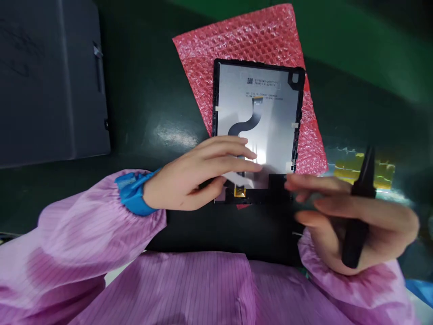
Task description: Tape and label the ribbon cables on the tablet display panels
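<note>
A display panel [277, 140] with a silver back and black frame lies face down on red bubble wrap. A dark flex cable [250, 124] curves down its middle, ending near a gold-coloured connector [240, 191] at the lower edge. My left hand [206, 174] reaches over the panel's lower left, fingers stretched out and covering part of the cable. Near its thumb and fingertips is a whitish strip [240, 179]; whether they touch it I cannot tell. My right hand [358, 216], blurred, is at the lower right corner with a black tapered tool [358, 225] held across it, point upward.
Red bubble wrap [237, 34] spreads under the panel on the dark table [152, 104]. A large grey case or box [50, 85] stands at the left. Shiny yellow and clear film [385, 174] lies at the right, partly behind my right hand.
</note>
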Available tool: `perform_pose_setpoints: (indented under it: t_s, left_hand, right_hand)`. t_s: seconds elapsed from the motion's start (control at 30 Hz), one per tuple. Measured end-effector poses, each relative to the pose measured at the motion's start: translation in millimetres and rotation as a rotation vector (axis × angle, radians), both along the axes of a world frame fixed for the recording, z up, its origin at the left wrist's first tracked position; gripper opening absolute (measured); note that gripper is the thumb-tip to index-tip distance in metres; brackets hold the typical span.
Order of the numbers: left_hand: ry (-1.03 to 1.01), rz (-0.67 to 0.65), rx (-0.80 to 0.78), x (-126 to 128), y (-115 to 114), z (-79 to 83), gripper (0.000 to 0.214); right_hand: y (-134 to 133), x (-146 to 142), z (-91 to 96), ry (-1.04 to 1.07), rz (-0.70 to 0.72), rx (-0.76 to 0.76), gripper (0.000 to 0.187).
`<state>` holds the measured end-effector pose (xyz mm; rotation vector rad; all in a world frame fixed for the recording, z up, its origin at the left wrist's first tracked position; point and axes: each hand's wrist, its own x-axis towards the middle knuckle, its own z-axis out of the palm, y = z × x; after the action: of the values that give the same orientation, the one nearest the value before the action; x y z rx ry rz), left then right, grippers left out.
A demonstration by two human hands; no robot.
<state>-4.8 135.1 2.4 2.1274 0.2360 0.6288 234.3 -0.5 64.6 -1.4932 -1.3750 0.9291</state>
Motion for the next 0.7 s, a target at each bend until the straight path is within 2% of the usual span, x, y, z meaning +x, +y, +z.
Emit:
perform_pose_setpoints:
  t_s: [0.1,0.2,0.27,0.37,0.43,0.47,0.57,0.7]
  left_hand:
    - [0.005,0.032,0.061,8,2,-0.3,0.048]
    - [0.006,0.042,0.089,10,0,-1.5,0.045]
    - [-0.028,0.066,0.100,8,-1,-1.5,0.048]
    - [-0.038,0.209,0.116,1,2,-0.4,0.058]
    - [0.004,0.348,0.139,-5,7,0.4,0.058]
    - [0.028,0.408,0.152,-8,9,0.7,0.054]
    - [0.070,0.519,0.189,-14,16,1.5,0.044]
    - [0.090,0.535,0.223,-16,17,1.5,0.040]
  right_hand:
    - [42,-14,17.8,-0.138,0.257,0.122,0.025]
    - [67,-28,17.7,-0.195,0.338,0.184,0.029]
    - [73,-32,15.1,-0.189,0.289,0.222,0.036]
    - [79,-26,15.6,-0.027,0.092,0.255,0.043]
    - [86,-18,16.2,0.019,-0.004,0.198,0.044]
    - [90,-15,15.0,0.006,-0.006,0.136,0.045]
    - [102,-11,2.7,-0.003,0.103,-0.081,0.050]
    - [111,-17,-18.2,0.002,0.222,-0.160,0.050]
